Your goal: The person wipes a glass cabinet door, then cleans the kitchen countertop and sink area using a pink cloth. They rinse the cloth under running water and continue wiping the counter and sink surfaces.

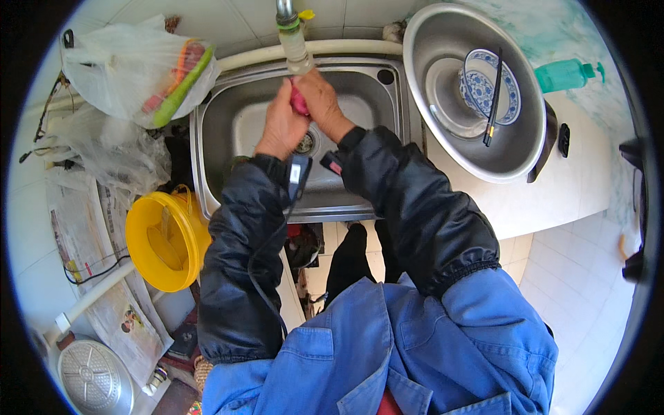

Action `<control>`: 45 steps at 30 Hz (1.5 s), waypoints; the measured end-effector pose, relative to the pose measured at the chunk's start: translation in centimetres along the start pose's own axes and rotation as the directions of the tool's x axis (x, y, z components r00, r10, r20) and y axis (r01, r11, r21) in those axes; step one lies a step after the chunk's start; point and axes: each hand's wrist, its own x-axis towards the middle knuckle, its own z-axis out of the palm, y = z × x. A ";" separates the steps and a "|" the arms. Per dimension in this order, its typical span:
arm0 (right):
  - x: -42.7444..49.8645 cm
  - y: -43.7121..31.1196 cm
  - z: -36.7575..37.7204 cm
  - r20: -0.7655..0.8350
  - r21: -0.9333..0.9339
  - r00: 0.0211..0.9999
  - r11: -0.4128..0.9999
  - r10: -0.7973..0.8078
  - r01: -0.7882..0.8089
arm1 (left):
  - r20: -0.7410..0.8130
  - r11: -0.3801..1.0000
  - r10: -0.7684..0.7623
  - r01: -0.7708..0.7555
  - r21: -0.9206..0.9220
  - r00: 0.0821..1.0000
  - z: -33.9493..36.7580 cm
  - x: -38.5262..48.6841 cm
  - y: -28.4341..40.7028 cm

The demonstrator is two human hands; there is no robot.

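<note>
Both hands are close together over a stainless steel sink point(342, 191), just under the faucet point(286, 11) with a clear sleeve point(295, 49) fixed to its spout. A pink-red item point(299, 101), too covered to name, is held between them. My left hand point(284, 122) has its fingers curled against the item's near side. My right hand point(322, 101) wraps over it from above and hides much of it. The sink drain point(305, 143) shows partly behind my left hand. Black sleeve covers reach to both wrists.
A large metal basin point(415, 52) holding a patterned bowl point(477, 88) and black chopsticks point(493, 104) stands right of the sink, near a green pump bottle point(563, 75). Plastic bags point(109, 67) hang at left above a yellow bucket point(136, 244). A metal pan point(91, 376) is lower left.
</note>
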 end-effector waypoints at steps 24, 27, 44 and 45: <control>0.3 0.2 -0.6 -0.146 0.088 0.986 0.992 -0.082 0.096 | -0.094 0.944 0.097 -0.062 0.325 0.991 -1.4 1.8 -1.5; 0.6 -0.4 -0.7 -0.153 0.089 0.985 0.994 0.080 -0.067 | -0.083 0.859 0.205 -0.139 0.492 0.975 -0.7 1.9 -1.5; 2.0 0.2 -1.6 -0.225 0.123 0.947 0.971 0.228 -0.204 | 0.629 -0.562 0.342 -0.384 0.732 0.698 -1.3 2.6 -0.3; 1.9 0.1 -1.7 -0.216 0.100 0.954 0.976 0.210 -0.192 | 0.630 -0.564 0.337 -0.385 0.730 0.700 -1.4 2.6 -0.4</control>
